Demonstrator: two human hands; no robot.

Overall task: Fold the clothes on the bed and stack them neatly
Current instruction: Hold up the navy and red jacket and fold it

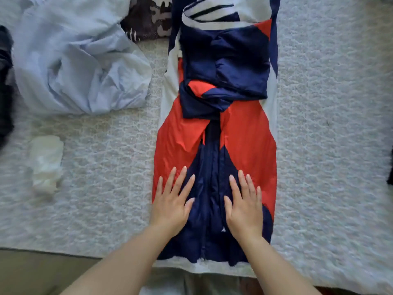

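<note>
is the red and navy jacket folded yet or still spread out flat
Partly folded. The jacket lies as a long narrow strip, its sides and sleeves turned in over the middle; not yet folded lengthwise. The left hand and right hand press flat on it.

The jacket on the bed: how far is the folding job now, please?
Done: the red, navy and white jacket lies in a narrow strip, sleeves folded in on top. In hand: the left hand and right hand press flat on its near end. Left: folding the strip up, then the crumpled light blue garment and camouflage piece. No stack shows.
</note>
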